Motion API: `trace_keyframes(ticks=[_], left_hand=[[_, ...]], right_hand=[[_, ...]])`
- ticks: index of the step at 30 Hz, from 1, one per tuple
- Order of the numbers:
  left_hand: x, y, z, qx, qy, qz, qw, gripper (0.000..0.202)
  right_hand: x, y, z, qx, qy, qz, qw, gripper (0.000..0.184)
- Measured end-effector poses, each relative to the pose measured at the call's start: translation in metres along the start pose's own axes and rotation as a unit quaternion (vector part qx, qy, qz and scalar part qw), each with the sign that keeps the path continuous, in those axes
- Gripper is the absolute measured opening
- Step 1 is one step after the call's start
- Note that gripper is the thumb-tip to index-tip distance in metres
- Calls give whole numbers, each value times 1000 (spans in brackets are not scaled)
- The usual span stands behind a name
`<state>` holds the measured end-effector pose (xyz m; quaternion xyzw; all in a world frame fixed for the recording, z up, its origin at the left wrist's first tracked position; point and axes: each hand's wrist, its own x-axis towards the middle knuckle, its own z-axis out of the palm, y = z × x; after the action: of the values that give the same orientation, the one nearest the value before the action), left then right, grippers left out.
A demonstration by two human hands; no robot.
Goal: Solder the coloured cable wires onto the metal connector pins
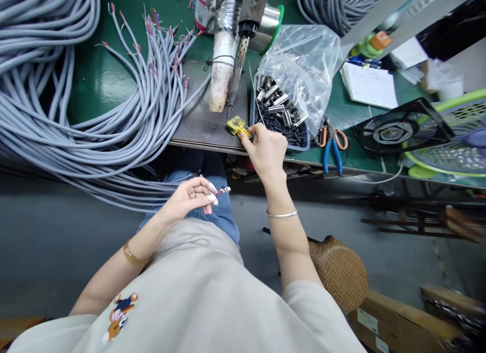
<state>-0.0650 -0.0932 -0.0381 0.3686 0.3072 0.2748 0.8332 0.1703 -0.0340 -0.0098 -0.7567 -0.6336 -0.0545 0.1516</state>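
My left hand (193,196), above my lap, pinches coloured wires at the end of a grey cable. A small metal connector (225,189) sits at their tip, just beyond the fingertips. At the table's front edge my right hand (266,148) is closed on a small yellow clip-like piece (237,125), whose exact kind I cannot make out. A thin wire (255,92) rises beside that hand. Close to its right stands a blue bin (304,148) holding metal connectors (275,97) and small black parts (292,135).
Grey cables (125,125) with stripped ends cover the left. A soldering iron (239,64) points down beside a whitish wrapped tube (222,75). A solder spool (268,29), plastic bag (304,59), pliers (333,156) and black fan (402,130) are around. A woven stool (339,272) stands below.
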Motion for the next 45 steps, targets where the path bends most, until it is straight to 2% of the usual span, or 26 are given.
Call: trace_keyframes(ticks=[4,6,8,9,10,11,13,17,20,23,27,30,33,35,38,39,41,45], left_hand=[[-2,37,7,37,-113,-25,993,19],[-3,63,19,52,-160,22,986,10],[-2,85,35,63,-217,81,971,6],[1,93,43,73,-225,97,967,7],[5,98,50,86,-219,109,966,7],[11,99,55,91,-188,115,971,7],[28,90,59,52,-94,104,989,3],[62,58,43,-59,47,89,993,21],[73,46,27,-69,91,70,991,27],[75,46,19,-68,101,72,990,31],[78,49,17,-51,95,76,991,34],[81,47,17,-30,98,69,992,33],[81,47,20,-4,111,70,991,30],[79,48,23,17,118,73,990,27],[77,50,26,47,125,73,988,23],[76,50,27,54,127,73,988,21],[74,50,28,62,128,77,987,17],[72,49,30,69,117,79,988,12]], right_hand=[[1,19,-15,70,56,-28,996,27],[4,37,-26,77,78,-26,994,31],[11,55,-32,61,60,-16,996,26],[16,63,-33,54,41,-13,998,22],[22,68,-32,47,21,-10,999,18],[28,72,-29,42,1,-10,999,18],[40,75,-23,35,-28,-9,999,20],[56,75,-15,27,-47,-13,998,12],[56,78,-17,42,-33,-34,998,10],[50,82,-19,73,28,-35,996,10],[39,84,-15,133,101,18,986,10],[31,80,-17,203,166,63,963,13],[19,66,-27,300,218,72,926,10],[8,51,-36,379,194,49,904,6],[-10,25,-45,422,52,5,905,4],[-14,17,-46,416,22,-7,909,5],[-19,6,-46,394,-13,-36,918,11],[-19,-4,-43,374,-41,-68,924,15]])
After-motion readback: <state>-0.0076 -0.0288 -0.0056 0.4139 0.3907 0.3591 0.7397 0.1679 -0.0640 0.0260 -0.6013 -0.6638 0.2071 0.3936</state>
